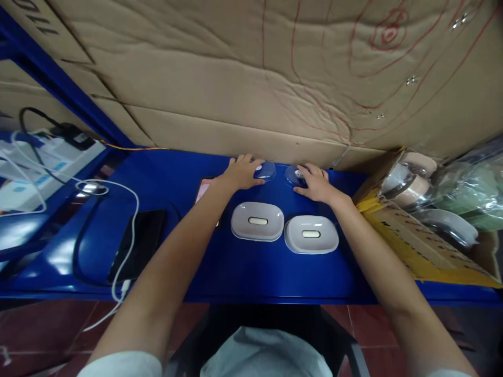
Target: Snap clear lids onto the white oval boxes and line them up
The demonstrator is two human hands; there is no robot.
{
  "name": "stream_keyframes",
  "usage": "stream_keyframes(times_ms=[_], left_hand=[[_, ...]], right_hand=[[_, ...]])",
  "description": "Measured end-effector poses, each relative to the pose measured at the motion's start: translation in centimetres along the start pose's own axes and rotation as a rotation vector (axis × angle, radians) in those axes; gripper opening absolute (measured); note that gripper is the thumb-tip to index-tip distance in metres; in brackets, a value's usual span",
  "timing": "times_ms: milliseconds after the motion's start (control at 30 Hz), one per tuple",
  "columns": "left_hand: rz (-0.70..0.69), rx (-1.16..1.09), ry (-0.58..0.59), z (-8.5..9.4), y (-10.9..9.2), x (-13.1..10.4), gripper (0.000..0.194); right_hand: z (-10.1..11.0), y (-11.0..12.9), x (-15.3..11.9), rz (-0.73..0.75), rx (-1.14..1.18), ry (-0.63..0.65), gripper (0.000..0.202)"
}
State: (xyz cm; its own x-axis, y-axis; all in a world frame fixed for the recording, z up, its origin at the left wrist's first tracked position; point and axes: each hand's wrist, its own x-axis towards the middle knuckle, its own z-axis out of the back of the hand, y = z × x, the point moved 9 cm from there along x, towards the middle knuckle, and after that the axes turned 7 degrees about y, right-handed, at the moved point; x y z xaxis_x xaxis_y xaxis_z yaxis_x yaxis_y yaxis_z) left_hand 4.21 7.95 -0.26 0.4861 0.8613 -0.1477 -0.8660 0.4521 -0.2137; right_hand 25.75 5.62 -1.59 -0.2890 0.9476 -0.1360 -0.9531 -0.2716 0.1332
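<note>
Left hand [242, 172]: palm down at the far edge of the bench [251, 272], fingers curled over a clear lid [265, 170]; whether it grips the lid or only rests on it, cannot tell. Right hand [315, 184]: same posture, fingers laid over a second clear lid [293, 175]; grip also not resolvable. The two lids lie side by side, just apart, close against the cardboard wall [251, 78].

Nearer the person, between the forearms: two grey oval trays [257, 221] [311, 234], flat on the bench, edges nearly touching, each with a pale oblong piece at centre. Left tray sits just below the left hand, right tray just below the right hand.

Beside the left wrist: pink card [202, 189], partly covered by the forearm.

Further left: black phone [138, 243] lying flat, white cable [126, 230] looped over it and hanging off the front edge. Beyond that, a black charger [73, 133] and more white leads.

Far right: open carton [428, 235] holding tape rolls [408, 180] and bagged grey trays [446, 222].

Bench is blue and glossy.
</note>
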Motion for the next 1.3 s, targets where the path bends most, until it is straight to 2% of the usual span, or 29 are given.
stream_keyframes(times_ms=[100,200,267,300,400,500,633,800,900,1000,1133,1200,1300], left_hand=[[0.017,-0.002,-0.023,0.8,-0.2,-0.7,0.068],[0.010,-0.027,-0.105,3.0,-0.6,-3.0,0.066],[-0.084,-0.074,-0.198,4.8,-1.9,-5.9,0.062],[-0.139,-0.101,-0.206,5.2,-2.6,-7.5,0.062],[-0.271,-0.140,-0.092,4.0,-5.0,-11.7,0.063],[-0.329,-0.094,-0.006,1.3,-6.4,-14.1,0.064],[-0.297,-0.134,0.016,-1.2,-5.6,-14.2,0.066],[-0.273,-0.295,0.042,-1.9,-4.8,-14.0,0.063],[-0.280,-0.308,0.076,-2.2,-5.6,-14.1,0.064],[-0.293,-0.253,0.055,-2.1,-6.8,-14.1,0.064],[-0.318,-0.200,0.003,-2.0,-8.0,-13.9,0.062],[-0.332,-0.195,-0.019,-2.1,-8.2,-13.9,0.062],[-0.341,-0.176,-0.060,-2.2,-8.0,-14.1,0.059]], right_hand=[[1.3,2.7,-3.0,0.063,-0.008,-0.109,0.080],[2.2,6.5,-8.5,0.209,0.002,-0.182,0.064],[1.4,8.4,-12.5,0.299,0.000,-0.145,0.066],[0.7,8.8,-14.2,0.321,-0.003,-0.123,0.069],[-1.1,8.2,-17.3,0.333,-0.001,-0.129,0.070],[-1.7,6.1,-17.0,0.263,-0.013,-0.198,0.065],[-1.5,5.2,-15.4,0.248,-0.013,-0.235,0.059],[-1.4,5.5,-15.3,0.249,0.008,-0.250,0.055],[-1.5,5.4,-15.4,0.248,0.000,-0.249,0.054],[-1.3,5.4,-15.4,0.235,-0.019,-0.251,0.053],[-1.0,8.0,-16.8,0.324,-0.087,-0.275,0.050],[-1.3,10.1,-17.8,0.375,-0.121,-0.285,0.045],[-2.3,12.4,-18.8,0.376,-0.157,-0.281,0.038]])
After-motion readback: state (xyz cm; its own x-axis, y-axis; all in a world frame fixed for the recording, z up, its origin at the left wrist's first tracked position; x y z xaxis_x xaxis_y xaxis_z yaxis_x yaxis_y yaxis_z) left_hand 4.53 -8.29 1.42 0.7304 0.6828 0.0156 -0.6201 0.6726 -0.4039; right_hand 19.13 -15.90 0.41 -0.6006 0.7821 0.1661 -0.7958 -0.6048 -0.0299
